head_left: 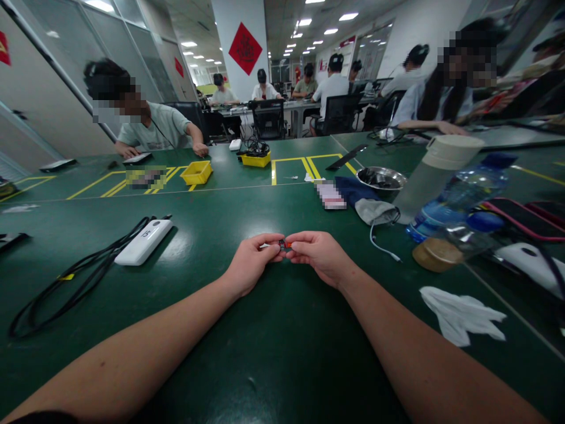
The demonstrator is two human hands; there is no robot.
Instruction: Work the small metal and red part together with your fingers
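Over the green table, my left hand [251, 259] and my right hand [318, 254] meet fingertip to fingertip. The thumb and fingers of the left pinch a tiny dark piece [281, 243]. An orange-red piece [288, 244] sits in the pinch of my right hand, right against the dark one. Whether the two are joined or only touching I cannot tell, and their kind is too small to make out. Fingertips cover most of both pieces.
To the left lies a white power bank [143, 242] with a looped black cable [83, 277]. On the right are a blue-capped bottle [459, 191], a pale tumbler [435, 171], a steel bowl [382, 178] and a crumpled tissue [461, 315]. Yellow trays [196, 173] stand ahead; people sit beyond.
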